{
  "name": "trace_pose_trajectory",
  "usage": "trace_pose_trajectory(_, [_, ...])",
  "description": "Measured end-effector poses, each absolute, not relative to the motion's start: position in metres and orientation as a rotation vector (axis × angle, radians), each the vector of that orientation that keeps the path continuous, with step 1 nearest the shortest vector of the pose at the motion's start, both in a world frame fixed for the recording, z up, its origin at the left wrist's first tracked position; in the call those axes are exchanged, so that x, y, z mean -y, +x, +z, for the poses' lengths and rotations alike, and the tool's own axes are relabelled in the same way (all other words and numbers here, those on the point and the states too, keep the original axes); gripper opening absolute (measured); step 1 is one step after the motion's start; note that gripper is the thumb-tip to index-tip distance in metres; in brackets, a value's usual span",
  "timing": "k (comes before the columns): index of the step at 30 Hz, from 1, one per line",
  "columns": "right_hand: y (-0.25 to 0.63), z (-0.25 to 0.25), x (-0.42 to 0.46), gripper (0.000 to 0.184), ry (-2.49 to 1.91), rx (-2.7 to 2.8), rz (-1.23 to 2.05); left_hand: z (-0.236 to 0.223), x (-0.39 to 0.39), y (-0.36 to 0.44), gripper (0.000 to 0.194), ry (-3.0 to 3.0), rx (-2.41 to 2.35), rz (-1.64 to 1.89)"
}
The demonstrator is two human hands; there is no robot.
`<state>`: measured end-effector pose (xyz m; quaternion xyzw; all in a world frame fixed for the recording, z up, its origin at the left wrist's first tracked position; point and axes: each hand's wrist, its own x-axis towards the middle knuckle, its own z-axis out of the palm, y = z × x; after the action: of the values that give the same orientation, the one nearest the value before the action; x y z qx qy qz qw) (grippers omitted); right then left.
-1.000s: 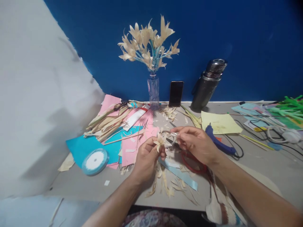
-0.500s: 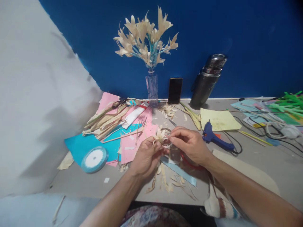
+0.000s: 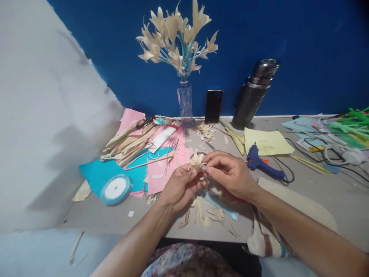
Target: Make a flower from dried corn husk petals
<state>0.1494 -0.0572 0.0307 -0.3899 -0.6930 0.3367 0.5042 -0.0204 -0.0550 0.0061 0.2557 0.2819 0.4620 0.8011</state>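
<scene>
A small cream flower (image 3: 197,161) made of dried husk-like petals is pinched between the thumb and fingers of my left hand (image 3: 182,186). My right hand (image 3: 230,172) is closed, its thumb and index fingertips meeting at the flower's right edge; they seem to grip a petal. Both hands are held close together above the table's front half. Under them lie a pale blue ribbon strip (image 3: 220,206) and loose husk scraps (image 3: 200,213). Something red beneath my right wrist is mostly hidden.
A clear vase (image 3: 185,104) of similar flowers, a phone (image 3: 213,106) and a dark flask (image 3: 253,96) stand along the blue wall. Husk strips (image 3: 132,144), coloured paper and a ribbon roll (image 3: 117,189) lie left. A blue glue gun (image 3: 263,165) with its cord lies right.
The view has tilted slightly, shifting the table. My left fingers have turned the flower a little more upright, and my right fingertips stay at its edge.
</scene>
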Motion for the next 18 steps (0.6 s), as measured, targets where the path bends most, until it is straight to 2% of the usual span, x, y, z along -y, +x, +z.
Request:
trace_pose_trajectory(10, [0.147,0.027,0.058,0.013,-0.985,1.635,0.864,0.005,0.057,-0.016,0.029,0.652,-0.726,1.072])
trace_pose_trajectory(18, [0.142,0.019,0.059,0.017,-0.969,1.731,0.553,0.021,0.063,-0.010,0.021,0.891,-1.070,1.190])
